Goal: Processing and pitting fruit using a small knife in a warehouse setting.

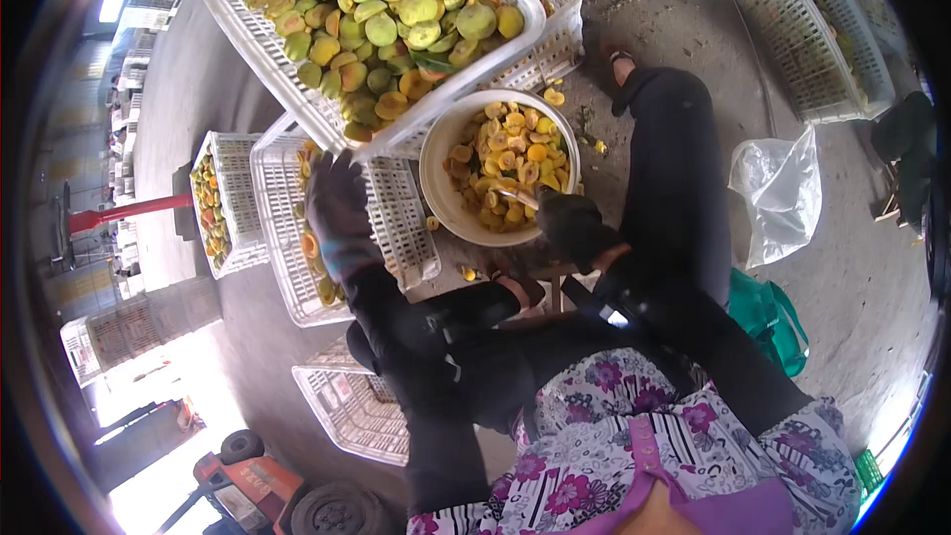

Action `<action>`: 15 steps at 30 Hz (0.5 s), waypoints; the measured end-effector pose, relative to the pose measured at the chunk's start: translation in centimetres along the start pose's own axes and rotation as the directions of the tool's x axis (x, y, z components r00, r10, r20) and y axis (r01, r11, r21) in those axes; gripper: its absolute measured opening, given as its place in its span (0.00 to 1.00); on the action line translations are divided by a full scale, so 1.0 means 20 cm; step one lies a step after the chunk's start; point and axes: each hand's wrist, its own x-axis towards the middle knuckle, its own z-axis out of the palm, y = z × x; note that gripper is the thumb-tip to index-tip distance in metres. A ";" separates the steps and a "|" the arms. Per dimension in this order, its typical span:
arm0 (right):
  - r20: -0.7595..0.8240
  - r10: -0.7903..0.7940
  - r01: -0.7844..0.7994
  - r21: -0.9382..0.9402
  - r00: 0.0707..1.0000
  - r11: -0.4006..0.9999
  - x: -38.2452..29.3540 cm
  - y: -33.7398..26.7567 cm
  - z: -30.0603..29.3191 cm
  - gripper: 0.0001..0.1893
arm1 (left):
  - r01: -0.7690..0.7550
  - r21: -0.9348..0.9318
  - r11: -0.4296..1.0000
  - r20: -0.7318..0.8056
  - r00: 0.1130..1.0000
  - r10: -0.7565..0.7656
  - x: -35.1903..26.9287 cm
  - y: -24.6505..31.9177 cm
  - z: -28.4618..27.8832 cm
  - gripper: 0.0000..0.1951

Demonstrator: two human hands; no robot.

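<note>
My right hand (576, 219), in a dark glove, holds a small metal tool (516, 195), perhaps a knife, over a round white tub (440, 197). Halved yellow fruit (513, 141) fills much of the tub. My left hand (338, 200), gloved and slightly blurred, has its fingers spread beside the near corner of a large white plastic crate (260, 67); nothing shows in it. That crate is heaped with green and yellow stone fruit (416, 9), many pieces cut open. Under my left hand is a lower white crate (282, 260) with more cut fruit.
More white crates stand at far left (241, 200), lower left (349, 416) and upper right (810, 52). A clear plastic bag (776, 197) and a green bag (765, 323) lie at right. Fruit pieces (553, 96) lie on the floor. An orange wheeled vehicle (256, 487) stands lower left.
</note>
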 end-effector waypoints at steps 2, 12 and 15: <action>-0.110 -0.033 0.014 -0.172 0.993 0.985 0.05 0.02 0.02 0.20 | 0.690 -0.433 0.580 0.437 0.724 -0.534 0.42 0.05 -0.07 0.23; -0.159 0.009 -0.068 -0.366 0.987 0.928 -0.01 0.06 -0.02 0.11 | 0.595 -0.291 0.749 0.733 0.642 -0.225 0.71 0.12 0.08 0.18; -0.263 -0.016 -0.004 -0.072 0.965 0.997 0.00 0.05 -0.09 0.11 | 0.769 -0.348 0.537 0.793 0.546 -0.268 0.69 0.13 0.24 0.23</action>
